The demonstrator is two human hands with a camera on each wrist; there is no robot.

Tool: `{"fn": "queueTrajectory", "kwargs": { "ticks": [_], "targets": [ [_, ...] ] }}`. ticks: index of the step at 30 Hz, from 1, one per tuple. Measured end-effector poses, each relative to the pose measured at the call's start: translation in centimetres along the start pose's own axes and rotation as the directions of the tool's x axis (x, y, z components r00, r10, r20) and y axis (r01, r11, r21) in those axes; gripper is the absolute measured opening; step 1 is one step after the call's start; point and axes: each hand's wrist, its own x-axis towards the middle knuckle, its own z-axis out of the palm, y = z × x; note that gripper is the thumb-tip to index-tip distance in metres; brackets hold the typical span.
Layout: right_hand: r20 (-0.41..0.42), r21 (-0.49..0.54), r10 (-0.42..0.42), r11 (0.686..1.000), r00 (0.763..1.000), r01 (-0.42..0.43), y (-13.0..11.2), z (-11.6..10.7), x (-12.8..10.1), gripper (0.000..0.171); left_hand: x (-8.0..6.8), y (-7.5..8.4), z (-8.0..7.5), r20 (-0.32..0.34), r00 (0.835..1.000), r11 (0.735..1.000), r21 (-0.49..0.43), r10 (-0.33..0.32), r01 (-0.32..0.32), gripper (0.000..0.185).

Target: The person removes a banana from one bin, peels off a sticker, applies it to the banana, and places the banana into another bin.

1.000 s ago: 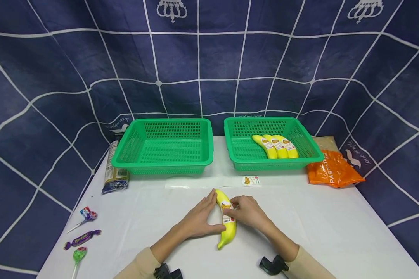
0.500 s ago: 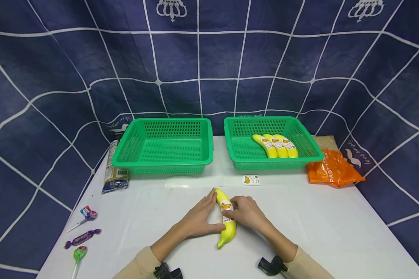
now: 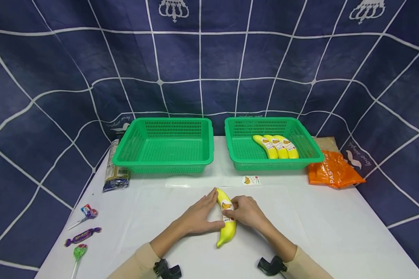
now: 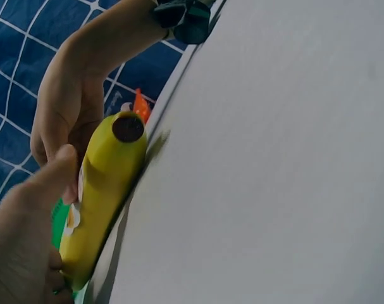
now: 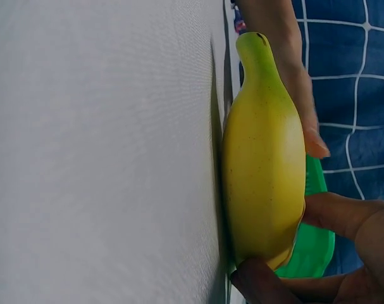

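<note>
A yellow banana (image 3: pixel 226 233) lies on the white table with its stem towards me. A white label (image 3: pixel 226 204) with a banana picture runs along its top. My left hand (image 3: pixel 199 217) rests against its left side, fingers straight, fingertips by the far end and thumb at the lower part. From the right, my right hand (image 3: pixel 249 211) holds the banana, its thumb pressing on the label. In the right wrist view, thumb and fingers (image 5: pixel 262 283) meet opposite sides of the banana; the left wrist view shows the cut stem end (image 4: pixel 128 128) close up.
Behind stand two green baskets, the left one (image 3: pixel 176 167) and the right one (image 3: pixel 270 166) with three labelled bananas (image 3: pixel 281 148). A label strip (image 3: pixel 251 180) lies before them. Bags flank them, one dark (image 3: pixel 116 172), one orange (image 3: pixel 335 168). Candies (image 3: pixel 83 236) lie at left.
The view has shifted very slightly. My right thumb has slid a little along the label; both hands and the banana otherwise keep their places.
</note>
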Motion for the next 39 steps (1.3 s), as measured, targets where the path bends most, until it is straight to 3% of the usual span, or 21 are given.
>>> {"fn": "queueTrajectory", "kwargs": {
  "ticks": [5,10,14,26,32,39],
  "targets": [
    [-0.003,0.009,-0.04,0.999,0.999,0.04,0.1,0.0,-0.1,0.026,1.5,0.2,-2.1,-0.02,1.0,1.0,0.002,0.007,-0.007,0.096],
    [-0.014,0.016,-0.078,0.997,0.997,0.078,0.2,-0.1,-0.1,0.025,4.8,1.1,-4.7,-0.079,0.997,1.0,-0.009,0.006,-0.007,0.093],
    [-0.016,0.006,-0.095,0.995,0.995,0.095,0.3,-0.1,-0.1,0.029,7.8,2.1,-5.7,-0.116,0.993,0.999,-0.044,0.01,-0.016,0.097],
    [-0.015,0.005,-0.114,0.994,0.993,0.114,0.4,0.1,-0.2,0.024,13.6,4.1,-7.4,-0.223,0.975,0.995,-0.102,-0.022,-0.001,0.102],
    [-0.018,0.008,-0.134,0.991,0.991,0.134,0.3,0.1,-0.3,0.021,15.9,4.6,-7.5,-0.229,0.968,0.989,-0.124,-0.103,0.076,0.102],
    [-0.033,-0.016,-0.142,0.99,0.989,0.141,0.2,0.1,-0.4,0.024,17.4,4.4,-6.9,-0.293,0.938,0.979,-0.143,-0.185,0.148,0.097]
  ]
}}
